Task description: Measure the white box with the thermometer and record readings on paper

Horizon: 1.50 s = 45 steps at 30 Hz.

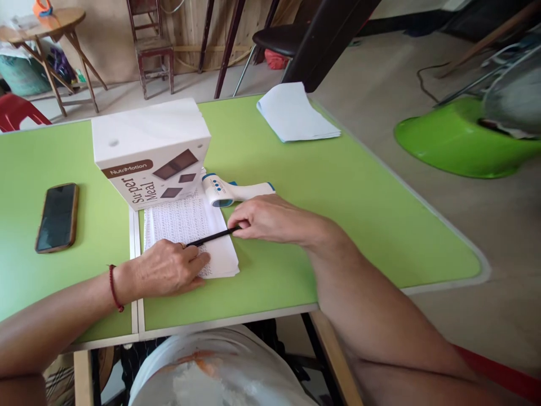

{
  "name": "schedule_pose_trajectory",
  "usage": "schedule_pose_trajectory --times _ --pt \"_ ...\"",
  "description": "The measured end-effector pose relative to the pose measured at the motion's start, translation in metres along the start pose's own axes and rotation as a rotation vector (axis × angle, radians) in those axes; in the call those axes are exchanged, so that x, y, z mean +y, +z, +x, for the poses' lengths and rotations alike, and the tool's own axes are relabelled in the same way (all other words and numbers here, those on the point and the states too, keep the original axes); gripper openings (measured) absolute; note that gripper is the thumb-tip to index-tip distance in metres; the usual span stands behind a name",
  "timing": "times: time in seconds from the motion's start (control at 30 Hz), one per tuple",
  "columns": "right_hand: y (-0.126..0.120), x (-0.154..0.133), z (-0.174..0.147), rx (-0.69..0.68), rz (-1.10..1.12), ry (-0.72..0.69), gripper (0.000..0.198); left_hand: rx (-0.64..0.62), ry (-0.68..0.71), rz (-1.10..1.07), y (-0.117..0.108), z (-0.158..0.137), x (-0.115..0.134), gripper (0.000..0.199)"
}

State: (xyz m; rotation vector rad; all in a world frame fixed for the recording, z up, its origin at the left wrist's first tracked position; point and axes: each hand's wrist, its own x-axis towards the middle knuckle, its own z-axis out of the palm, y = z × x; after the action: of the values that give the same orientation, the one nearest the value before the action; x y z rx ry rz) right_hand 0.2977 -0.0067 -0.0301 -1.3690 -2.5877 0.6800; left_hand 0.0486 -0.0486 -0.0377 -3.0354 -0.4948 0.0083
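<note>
A slim black pen (pixel 213 236) spans the gap between my two hands, tilted up toward the right. My left hand (pixel 171 266), with a red cord bracelet (pixel 112 287) at the wrist, is closed around its left end and rests on a stack of written paper (pixel 177 220). The pen's right end is pinched between the thumb and fingers of my right hand (pixel 266 219). Just beyond that hand lies a white and blue infrared thermometer (pixel 249 191). A white "NutriMotion" box (pixel 152 146) stands at the paper's far edge and hides part of it.
A phone (pixel 57 217) lies left on the green table (pixel 359 225). Folded white sheets (pixel 296 115) lie at the far side. Beyond the table are a small wooden chair (pixel 154 51), a round wooden table (pixel 63 22) and a green plastic seat (pixel 448 141).
</note>
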Motion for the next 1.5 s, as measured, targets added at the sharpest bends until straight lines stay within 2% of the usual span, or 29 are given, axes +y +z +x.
schedule_pose_trajectory --times 0.1,0.17,0.3,0.37,0.53,0.63,0.77,1.03,1.5 --pt "-0.001 0.002 0.0 0.048 0.007 0.0 0.018 0.018 -0.04 0.016 0.001 0.001 0.004 0.021" --pt "-0.004 0.0 -0.002 0.136 0.114 0.001 0.014 0.041 -0.058 0.017 0.003 0.002 0.006 0.021" --pt "-0.008 -0.014 -0.004 0.48 0.496 -0.003 0.004 0.054 -0.078 0.026 0.007 0.004 0.008 0.024" --pt "-0.007 -0.025 -0.002 0.587 0.664 -0.006 0.006 0.042 -0.079 0.036 0.006 0.004 0.007 0.025" --pt "0.017 -0.039 -0.001 0.503 0.822 0.063 0.004 0.046 -0.091 0.047 0.003 0.005 0.005 0.024" --pt "0.043 -0.035 -0.007 0.589 0.854 0.126 0.006 0.101 -0.06 0.073 0.004 0.005 0.005 0.025" --pt "0.064 -0.032 -0.015 0.668 0.757 0.113 0.008 0.129 -0.017 0.08 0.008 0.004 0.004 0.029" --pt "0.064 -0.033 -0.014 0.706 0.585 0.1 0.014 0.152 -0.023 0.036 0.007 0.004 0.005 0.03" --pt "0.067 -0.03 -0.015 0.677 0.546 -0.012 0.015 0.154 -0.029 0.072 0.005 0.006 0.005 0.027"
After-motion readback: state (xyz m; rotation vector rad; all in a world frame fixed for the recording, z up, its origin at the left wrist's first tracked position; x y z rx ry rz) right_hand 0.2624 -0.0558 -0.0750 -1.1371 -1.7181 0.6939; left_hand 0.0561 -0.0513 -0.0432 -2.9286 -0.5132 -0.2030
